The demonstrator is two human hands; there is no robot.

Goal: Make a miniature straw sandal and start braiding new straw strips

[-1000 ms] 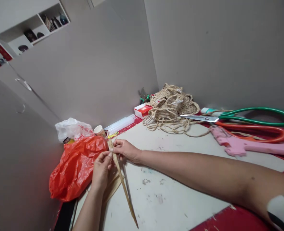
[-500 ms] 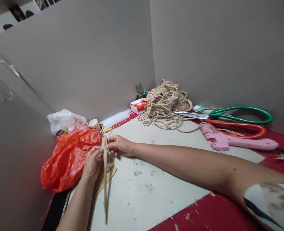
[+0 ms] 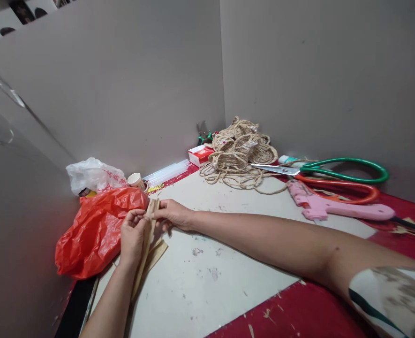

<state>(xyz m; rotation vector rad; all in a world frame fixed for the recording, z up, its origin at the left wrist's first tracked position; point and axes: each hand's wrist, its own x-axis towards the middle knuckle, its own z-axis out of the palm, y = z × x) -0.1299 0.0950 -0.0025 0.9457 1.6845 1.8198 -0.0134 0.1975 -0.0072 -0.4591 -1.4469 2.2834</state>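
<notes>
Both hands pinch a long, pale tan strip [image 3: 146,249] that looks like dried plant leaf or husk. My left hand [image 3: 133,234] grips it near the upper end, fingers closed. Just to the right, my right hand [image 3: 172,215] holds the same end between thumb and fingers. From there the strip hangs down along my left forearm. Under it, another flat tan piece [image 3: 158,252] lies on the white board [image 3: 207,263]. A crumpled red plastic bag [image 3: 91,234] lies directly left of my left hand.
Coiled braided cord [image 3: 242,150] is heaped by the wall corner, beside a red and white box [image 3: 200,155]. Large scissors [image 3: 291,170] and a pink glue gun [image 3: 348,209] lie at right. Clear sticks [image 3: 168,172], a paper cup [image 3: 135,180] and a white bag [image 3: 94,174] stand behind.
The strip's lower end has swung left, from hanging nearly straight to slanting along my left forearm. Its top now looks spread into two parts. The view has shifted slightly.
</notes>
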